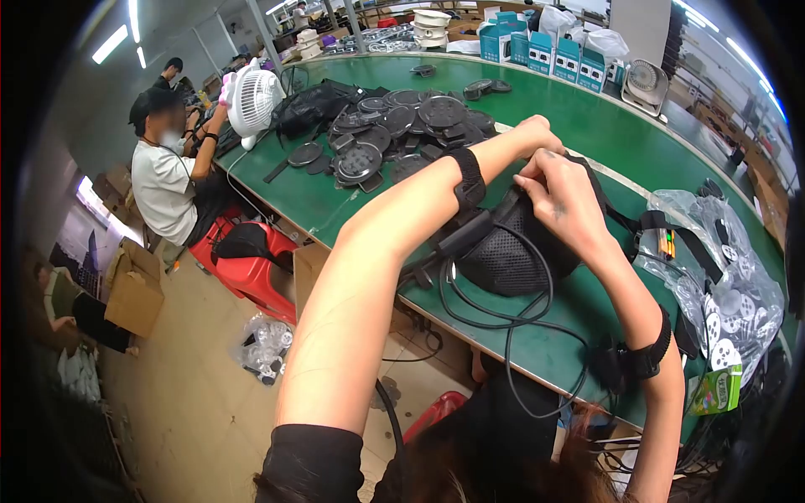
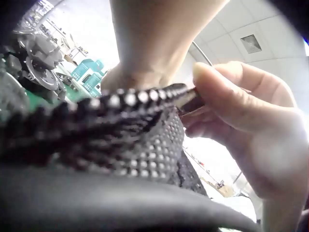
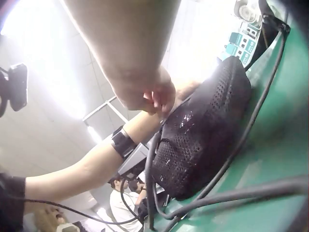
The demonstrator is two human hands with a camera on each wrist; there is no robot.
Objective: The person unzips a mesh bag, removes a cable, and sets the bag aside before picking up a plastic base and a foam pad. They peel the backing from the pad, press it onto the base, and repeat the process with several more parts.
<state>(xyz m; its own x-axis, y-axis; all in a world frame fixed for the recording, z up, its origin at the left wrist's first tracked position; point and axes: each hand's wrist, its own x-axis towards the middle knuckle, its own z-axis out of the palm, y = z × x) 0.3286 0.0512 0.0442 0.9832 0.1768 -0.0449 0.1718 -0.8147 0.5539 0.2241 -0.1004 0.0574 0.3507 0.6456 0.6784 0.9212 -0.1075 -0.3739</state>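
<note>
A black mesh bag (image 1: 511,251) stands on the green table in front of the person. My right hand (image 1: 563,197) pinches its top edge between thumb and fingers. In the left wrist view the right thumb (image 2: 217,89) presses a small dark piece (image 2: 191,101) at the end of the mesh edge. Bent at the wrist, my left hand (image 1: 537,134) grips the far side of the same edge, its fingertips mostly hidden. The right wrist view shows the bag's perforated side (image 3: 193,140) below both hands.
Black cables (image 1: 511,323) loop in front of the bag. A pile of round black parts (image 1: 402,126) lies behind the left forearm. Clear plastic bags (image 1: 729,277) with white discs lie at right. Teal boxes (image 1: 541,52) and a fan (image 1: 645,87) stand behind. Another person (image 1: 168,168) sits at left.
</note>
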